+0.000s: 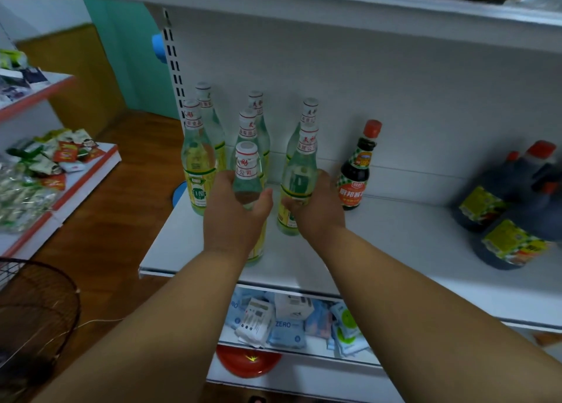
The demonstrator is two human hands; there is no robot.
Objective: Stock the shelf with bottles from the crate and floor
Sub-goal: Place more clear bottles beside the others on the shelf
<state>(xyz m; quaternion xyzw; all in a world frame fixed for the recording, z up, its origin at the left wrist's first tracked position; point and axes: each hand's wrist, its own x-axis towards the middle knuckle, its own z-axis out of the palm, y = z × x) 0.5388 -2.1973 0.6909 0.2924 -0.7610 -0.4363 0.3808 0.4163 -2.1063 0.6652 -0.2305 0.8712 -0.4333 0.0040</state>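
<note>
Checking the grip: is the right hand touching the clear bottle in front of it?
Touching. The head view shows the right hand wrapped round the clear bottle.

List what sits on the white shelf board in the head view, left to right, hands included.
Clear glass bottle with yellow label at the shelf's left end → left hand gripping a clear bottle → right hand gripping another clear bottle → small dark sauce bottle with red cap → large dark jugs with red caps.

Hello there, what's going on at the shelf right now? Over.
Left hand grips a clear bottle, right hand grips another. Both bottles on the white shelf, front of the rows. Soy sauce bottle close at right.
</note>
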